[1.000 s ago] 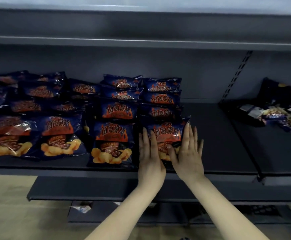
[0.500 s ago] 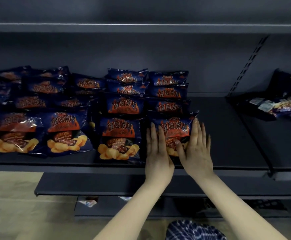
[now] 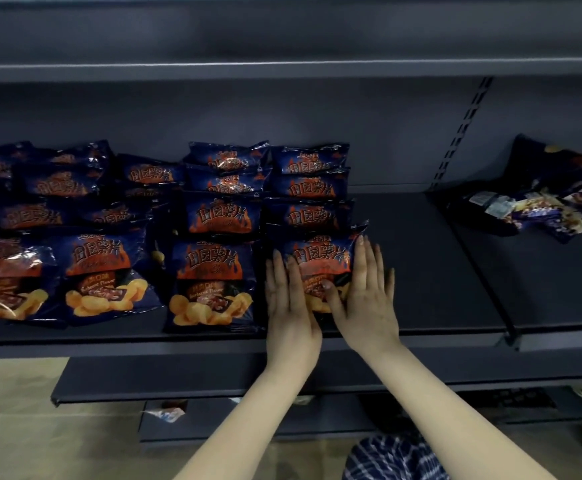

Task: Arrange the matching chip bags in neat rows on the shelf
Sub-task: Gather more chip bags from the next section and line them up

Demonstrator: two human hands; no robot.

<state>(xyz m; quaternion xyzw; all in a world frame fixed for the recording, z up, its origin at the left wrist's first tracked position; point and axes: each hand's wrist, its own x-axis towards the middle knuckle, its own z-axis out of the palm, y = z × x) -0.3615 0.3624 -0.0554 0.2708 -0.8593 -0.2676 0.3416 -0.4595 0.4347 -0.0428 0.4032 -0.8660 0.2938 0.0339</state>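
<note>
Dark blue chip bags with orange lettering lie flat in rows on the dark shelf. At the front of the rightmost row lies one bag with more matching bags overlapping behind it. My left hand rests flat along that bag's left edge, fingers straight. My right hand lies flat along its right edge, thumb on the bag's face. Neither hand grips it. The neighbouring row's front bag sits just to the left.
A loose heap of different dark snack packets lies on the adjoining shelf section at the right, past a slotted upright. Bare shelf stretches between my right hand and that divider. Another shelf hangs overhead, and lower shelves jut out below.
Both hands stay flat on the sides of the same front bag. The view has shifted slightly, so the shelf sits a little differently in frame.
</note>
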